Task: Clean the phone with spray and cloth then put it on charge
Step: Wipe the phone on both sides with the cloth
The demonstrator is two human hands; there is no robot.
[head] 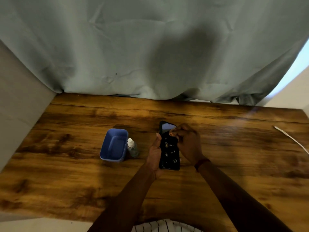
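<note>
Black glossy rectangular phone (pixel 167 127): gripped along its edge by left hand (pixel 154 154); right hand (pixel 187 143) pinches black patterned covering (pixel 169 151) lying over it.

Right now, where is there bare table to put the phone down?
Bare wood lies left of the blue tub, and between the right hand and the white cable. Crowded in the middle: tub, spray bottle, left hand and phone.
</note>
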